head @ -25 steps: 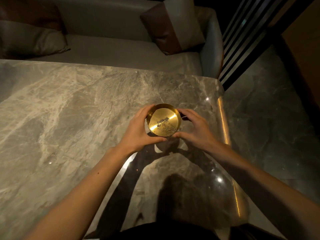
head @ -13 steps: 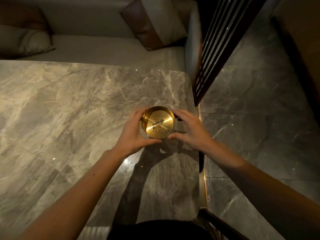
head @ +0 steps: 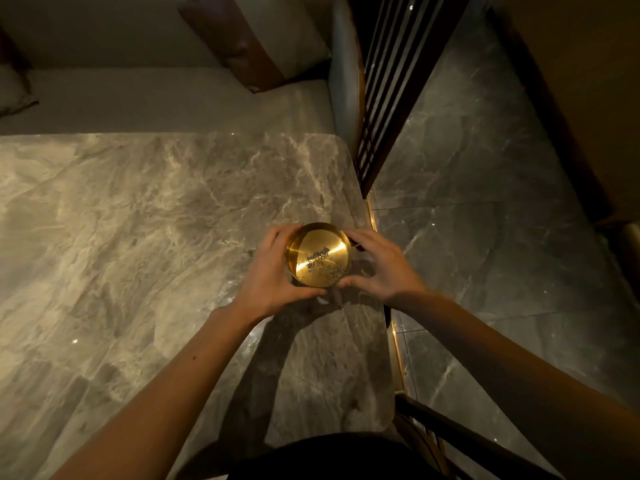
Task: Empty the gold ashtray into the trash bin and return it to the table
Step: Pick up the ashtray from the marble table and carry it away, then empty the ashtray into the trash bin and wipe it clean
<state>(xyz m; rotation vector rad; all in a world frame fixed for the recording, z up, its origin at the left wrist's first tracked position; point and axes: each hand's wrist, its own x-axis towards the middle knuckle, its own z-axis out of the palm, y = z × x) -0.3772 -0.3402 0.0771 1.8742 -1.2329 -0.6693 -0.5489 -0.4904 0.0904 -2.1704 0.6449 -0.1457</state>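
We see the left hand (head: 266, 275) curled against the left side of the gold ashtray (head: 318, 258), thumb under its near rim and fingers round the far rim. The ashtray sits between both palms, mouth up, with grey ash (head: 320, 263) scattered inside, over the right edge of the marble table (head: 138, 237). The right hand (head: 384, 266) clasps its right side likewise, closed on the rim.
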